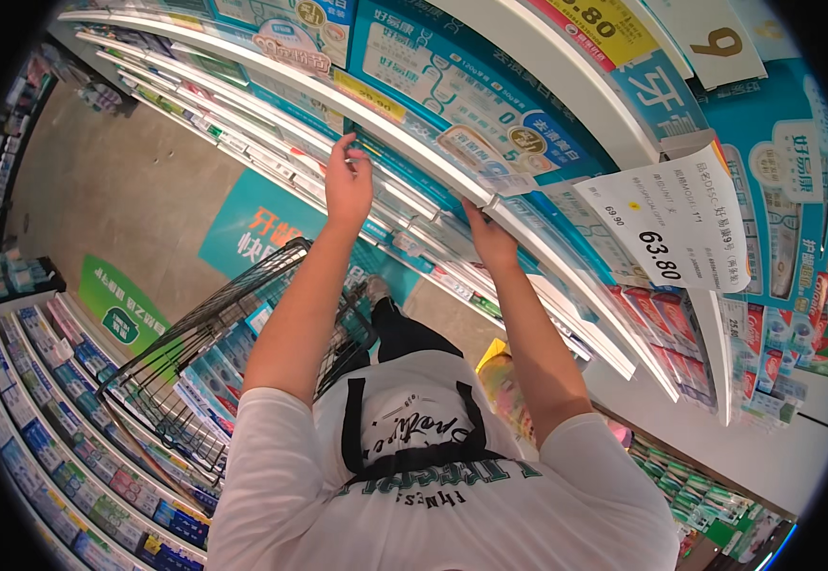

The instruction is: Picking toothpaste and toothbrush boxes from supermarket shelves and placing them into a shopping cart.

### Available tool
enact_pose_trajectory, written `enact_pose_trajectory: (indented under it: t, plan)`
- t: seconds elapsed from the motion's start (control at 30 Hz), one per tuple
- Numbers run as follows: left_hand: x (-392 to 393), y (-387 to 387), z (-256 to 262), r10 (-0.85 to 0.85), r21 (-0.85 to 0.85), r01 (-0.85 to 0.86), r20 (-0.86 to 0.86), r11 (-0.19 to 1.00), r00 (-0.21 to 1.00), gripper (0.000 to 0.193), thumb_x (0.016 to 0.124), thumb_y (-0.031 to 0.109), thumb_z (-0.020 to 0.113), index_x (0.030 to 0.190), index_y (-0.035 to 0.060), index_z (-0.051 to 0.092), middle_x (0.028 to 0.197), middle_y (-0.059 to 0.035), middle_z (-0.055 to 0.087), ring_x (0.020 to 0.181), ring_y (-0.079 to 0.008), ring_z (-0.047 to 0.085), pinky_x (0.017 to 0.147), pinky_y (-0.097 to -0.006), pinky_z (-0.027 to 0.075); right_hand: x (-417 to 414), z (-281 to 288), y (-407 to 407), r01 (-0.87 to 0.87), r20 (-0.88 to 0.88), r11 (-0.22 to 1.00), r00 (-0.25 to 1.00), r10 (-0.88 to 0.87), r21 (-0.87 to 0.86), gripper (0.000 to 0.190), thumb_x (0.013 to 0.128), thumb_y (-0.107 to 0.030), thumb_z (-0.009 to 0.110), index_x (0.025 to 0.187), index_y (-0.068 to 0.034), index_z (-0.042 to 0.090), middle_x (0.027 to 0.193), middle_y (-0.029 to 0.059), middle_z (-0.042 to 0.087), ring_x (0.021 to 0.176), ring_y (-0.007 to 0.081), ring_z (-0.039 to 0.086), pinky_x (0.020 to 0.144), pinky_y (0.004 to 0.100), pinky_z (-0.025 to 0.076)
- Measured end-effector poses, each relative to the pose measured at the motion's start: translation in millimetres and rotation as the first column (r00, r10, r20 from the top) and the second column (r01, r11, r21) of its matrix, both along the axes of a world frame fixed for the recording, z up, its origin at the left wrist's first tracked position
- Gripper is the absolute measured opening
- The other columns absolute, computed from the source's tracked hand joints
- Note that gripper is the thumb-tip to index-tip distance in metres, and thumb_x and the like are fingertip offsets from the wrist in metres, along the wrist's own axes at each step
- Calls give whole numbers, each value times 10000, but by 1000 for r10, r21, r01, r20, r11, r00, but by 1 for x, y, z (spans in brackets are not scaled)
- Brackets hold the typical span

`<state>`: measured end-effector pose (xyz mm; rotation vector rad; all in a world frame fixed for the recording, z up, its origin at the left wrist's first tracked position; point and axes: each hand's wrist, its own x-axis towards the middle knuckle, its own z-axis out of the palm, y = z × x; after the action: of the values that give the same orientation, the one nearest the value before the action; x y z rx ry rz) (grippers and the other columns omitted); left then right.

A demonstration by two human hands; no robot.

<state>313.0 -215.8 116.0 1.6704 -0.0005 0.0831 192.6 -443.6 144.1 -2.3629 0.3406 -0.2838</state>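
My left hand is raised at the shelf front, its fingers bent over a lower shelf with teal boxes. Whether it touches them is unclear. To its right, my right hand reaches under the edge of a white shelf, its fingertips partly hidden there. Above both hands stand large teal toothpaste boxes, with a yellow price tag on the shelf edge. A white paper price sign sticks out to the right of my right hand.
A black wire shopping cart holding several toothpaste boxes stands beside my left arm. Red toothpaste boxes fill shelves at the right. Another stocked shelf rack curves along the lower left. A teal floor sticker lies on the aisle floor.
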Motion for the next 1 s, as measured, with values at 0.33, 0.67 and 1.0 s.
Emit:
enact_pose_trajectory:
  t: [0.33, 0.67, 1.0]
  plan:
    - [39, 23, -27, 75, 114, -78, 36, 990, 997, 176, 941, 186, 567, 972, 22, 623, 932, -122, 627, 833, -239, 603, 767, -354, 480, 0, -3, 10, 31, 86, 986, 995, -45, 165, 404, 904, -333, 661, 1184, -41, 652, 1209, 184, 638, 1130, 359, 585, 956, 396, 448]
    - [50, 38, -21, 154, 498, -252, 229, 830, 961, 337, 873, 208, 575, 1152, 18, 592, 1038, -194, 612, 946, -350, 609, 844, -440, 488, -4, 4, 8, 16, 44, 1000, 999, -15, -19, 412, 895, -319, 694, 1167, -14, 643, 1146, 164, 660, 1058, 281, 616, 921, 352, 463]
    - [87, 46, -1, 115, 175, -59, -330, 983, 937, 388, 832, 178, 559, 1176, 1, 524, 859, -122, 574, 817, -253, 575, 811, -431, 501, -5, 0, 10, 23, 88, 999, 996, -20, -39, 428, 888, -338, 698, 1170, -21, 647, 1172, 173, 653, 1093, 314, 606, 944, 367, 451]
